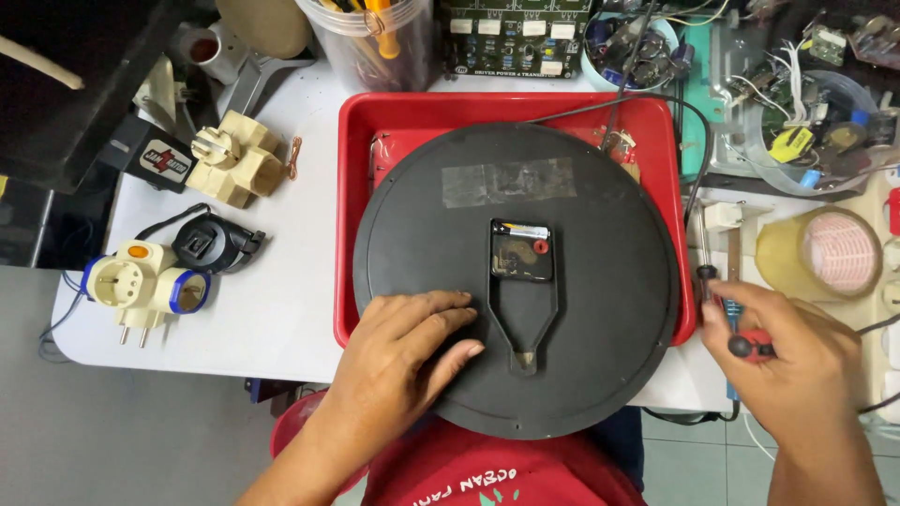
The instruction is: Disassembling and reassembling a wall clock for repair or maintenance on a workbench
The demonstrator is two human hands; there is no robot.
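Left hand (408, 351) flat, fingers spread, pinning round black plastic clock back (516, 281) over red plastic tray (356, 187). Right hand (787, 361) fingers clenched round red-handled screwdriver (750, 347) beside it on white tabletop (272, 290). Best keep clock steady, tool vertical.

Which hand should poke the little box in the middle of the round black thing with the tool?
Probably the right hand: it already grips the screwdriver. The left hand lies flat on the black disc, steadying it beside the small mechanism box.

Round black clock (562, 272) face-down on a red tray, small red-and-black screwdriver (741, 345), gripped beside its right edge
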